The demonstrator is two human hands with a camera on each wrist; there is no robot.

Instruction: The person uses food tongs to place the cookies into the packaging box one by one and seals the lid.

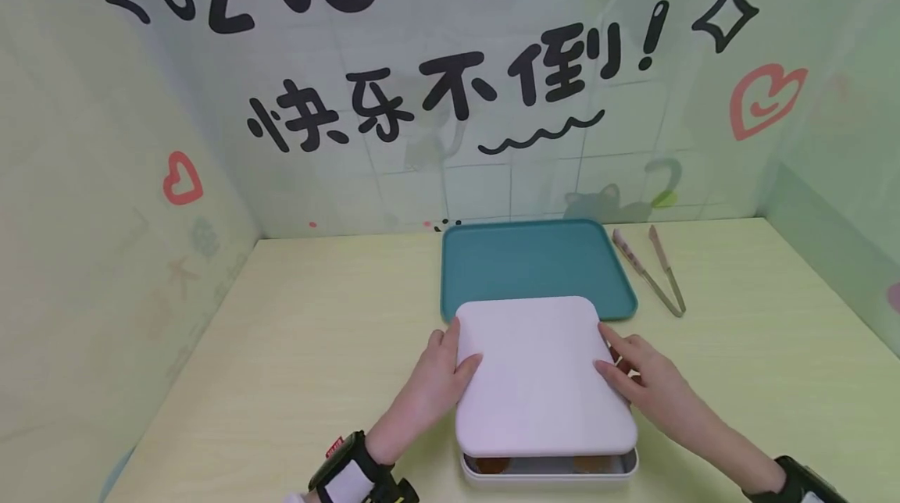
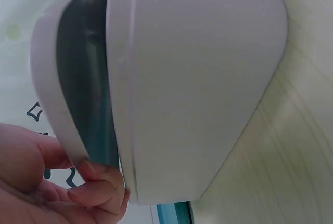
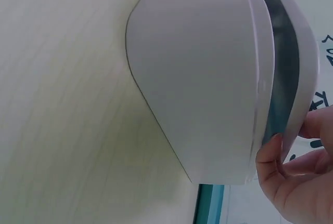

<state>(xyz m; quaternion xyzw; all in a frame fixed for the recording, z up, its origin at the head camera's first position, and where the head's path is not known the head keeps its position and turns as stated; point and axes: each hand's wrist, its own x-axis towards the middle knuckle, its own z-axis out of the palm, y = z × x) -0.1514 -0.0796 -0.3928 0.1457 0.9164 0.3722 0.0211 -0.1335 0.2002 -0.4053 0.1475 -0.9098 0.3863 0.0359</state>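
Observation:
A flat white lid (image 1: 541,378) with rounded corners sits slightly raised over a white rectangular box (image 1: 548,479) near the front of the table. My left hand (image 1: 446,370) pinches the lid's left edge, thumb on top. On the opposite edge, my right hand (image 1: 643,374) grips in the same way. Both wrist views show a dark gap between the lid (image 2: 44,73) and the box wall (image 3: 203,78). Through the front gap a brown item (image 1: 492,465) and a lighter brown one (image 1: 592,464) peek out; the lid hides most of the inside.
Right behind the box lies a teal tray (image 1: 534,265), partly covered by the lid in the head view. Tongs (image 1: 666,276) rest spread apart to the tray's right. A printed backdrop (image 1: 436,190) stands along the back of the pale wooden table (image 1: 316,315), with side panels left and right.

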